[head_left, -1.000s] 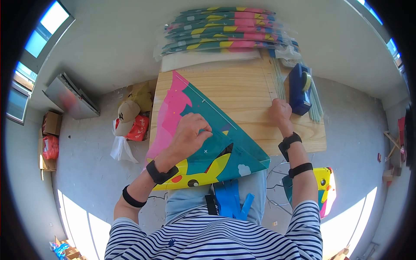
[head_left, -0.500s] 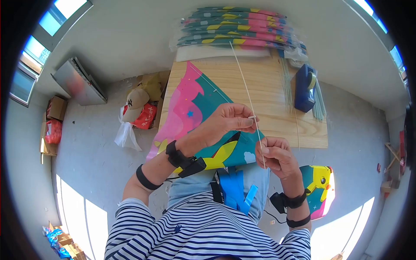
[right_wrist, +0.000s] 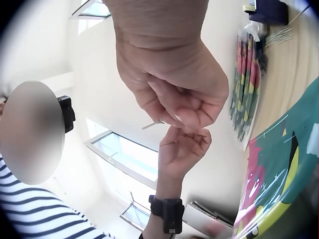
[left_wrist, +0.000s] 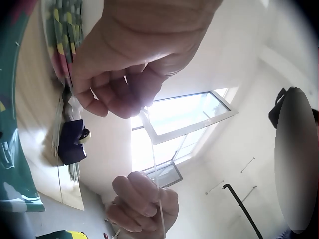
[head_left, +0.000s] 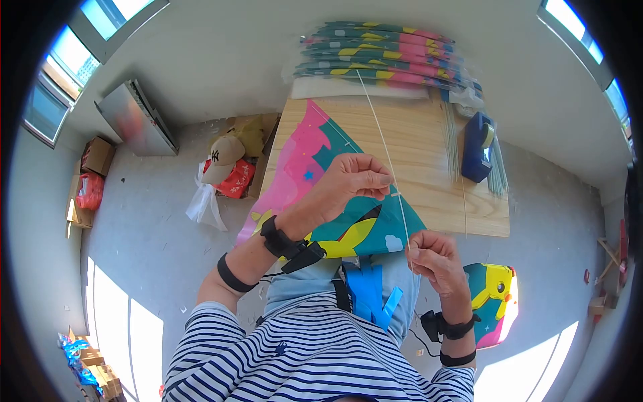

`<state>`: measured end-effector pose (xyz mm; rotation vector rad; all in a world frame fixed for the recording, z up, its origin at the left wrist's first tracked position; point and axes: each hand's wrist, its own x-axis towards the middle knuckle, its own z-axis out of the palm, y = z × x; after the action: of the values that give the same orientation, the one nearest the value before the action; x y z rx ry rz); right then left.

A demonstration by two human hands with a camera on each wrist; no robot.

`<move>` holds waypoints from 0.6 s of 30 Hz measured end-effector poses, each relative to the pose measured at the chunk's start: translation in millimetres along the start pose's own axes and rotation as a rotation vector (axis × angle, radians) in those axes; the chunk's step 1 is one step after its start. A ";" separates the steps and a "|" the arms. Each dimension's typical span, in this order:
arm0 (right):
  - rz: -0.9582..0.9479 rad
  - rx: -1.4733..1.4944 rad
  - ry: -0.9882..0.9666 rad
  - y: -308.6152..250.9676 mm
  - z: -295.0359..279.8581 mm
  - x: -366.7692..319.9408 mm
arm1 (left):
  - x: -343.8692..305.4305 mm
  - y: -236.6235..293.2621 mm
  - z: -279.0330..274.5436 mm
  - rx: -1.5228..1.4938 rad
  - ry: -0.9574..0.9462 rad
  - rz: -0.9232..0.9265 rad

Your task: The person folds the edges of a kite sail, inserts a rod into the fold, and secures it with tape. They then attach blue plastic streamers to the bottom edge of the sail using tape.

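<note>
A thin white stick (head_left: 378,127) slants between my hands in the head view, its far end towards the back of the table. My left hand (head_left: 351,181) pinches it partway along with thumb and fingertips. A short white piece (head_left: 395,194) crosses it just below those fingers. Near the close end, my right hand (head_left: 435,261) pinches the stick between thumb and curled fingers; its tip (right_wrist: 151,125) pokes out past them in the right wrist view. Under my left arm lies a triangular pink, teal and yellow kite (head_left: 355,218), its near edge by my lap.
Bagged, folded kites (head_left: 382,57) are stacked at the back of the wooden table (head_left: 435,208). A blue tape dispenser (head_left: 477,147) and thin sticks (head_left: 497,174) lie on the right. A cap (head_left: 226,159) sits left of the table, and another printed piece (head_left: 492,305) is at lower right.
My right hand has come from beside the sticks on the table to the stick's near end. My left hand has risen off the kite and pinches the stick; the hands have lately drawn slightly apart.
</note>
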<state>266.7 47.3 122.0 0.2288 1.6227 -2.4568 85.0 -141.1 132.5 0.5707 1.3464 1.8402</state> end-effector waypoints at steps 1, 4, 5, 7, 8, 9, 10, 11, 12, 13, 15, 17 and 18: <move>-0.001 -0.001 0.002 -0.1 -0.1 -0.4 | 0.5 1.3 0.0 0.012 0.017 -0.012; 0.005 -0.012 0.027 -0.9 0.9 -2.0 | -0.3 2.6 11.8 0.039 0.008 -0.049; 0.003 -0.022 0.022 -3.5 2.5 -1.3 | -0.6 2.4 15.4 0.038 0.008 -0.049; 0.000 -0.030 0.016 -4.3 4.6 0.6 | -1.2 1.7 20.1 0.077 0.020 -0.041; 0.001 -0.039 0.016 -3.6 5.0 1.2 | -0.1 0.0 17.7 0.076 0.021 -0.041; 0.001 -0.048 0.016 -3.4 5.2 1.6 | 1.8 -1.3 14.5 0.037 -0.035 -0.029; 0.002 -0.049 0.016 -4.1 5.6 1.6 | 2.6 -2.3 11.8 -0.001 -0.090 -0.017; 0.003 -0.045 0.013 -4.9 6.2 1.3 | 1.6 -3.4 9.3 -0.002 -0.090 -0.017; 0.002 -0.042 0.014 -5.6 6.2 0.9 | 0.3 -1.7 8.1 0.015 -0.087 -0.042; 0.000 -0.044 0.021 -6.4 6.2 0.7 | 0.1 -0.7 7.4 0.031 -0.089 -0.066; 0.013 -0.057 0.031 -8.1 7.0 0.0 | -0.1 -1.6 4.7 0.010 -0.098 -0.072; 0.006 -0.060 0.034 -6.9 7.6 0.7 | -0.1 -1.4 3.7 -0.006 -0.102 -0.081; 0.004 -0.064 0.026 -5.8 7.6 1.2 | -0.7 -0.6 4.1 0.008 -0.078 -0.096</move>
<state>264.0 42.4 129.8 0.2545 1.7062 -2.4046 88.7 -139.1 133.4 0.5662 1.3076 1.7193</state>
